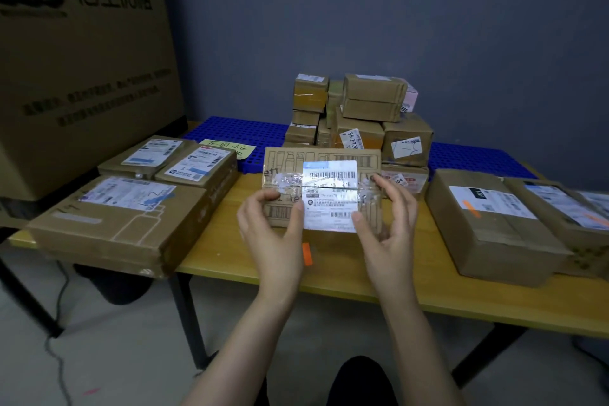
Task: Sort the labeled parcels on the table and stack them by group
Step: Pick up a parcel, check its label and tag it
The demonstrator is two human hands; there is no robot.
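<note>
- The parcel (329,181) is held up in the air over the middle of the table (329,277), right in front of the person.
- Its long side runs from left to right. Its big flat face is tipped up toward the person.
- The left hand (273,234) grips the left end, with the thumb on the front and the fingers curled round the edge.
- The right hand (385,227) grips the right end, with the thumb at the bottom corner of the label (329,201).
- The parcel is a flat brown box with black line drawings. Shiny clear tape runs across its middle, and the white label has bar codes.
- A pile (365,115) of small brown parcels stands at the back on a blue mat (237,132).
- Flat boxes (122,224) with labels lie on the left side of the table.
- More boxes (487,227) lie on the right side.
- A yellow note (227,146) lies on the mat by the left boxes.
- A big carton (82,59) stands at the far left.
</note>
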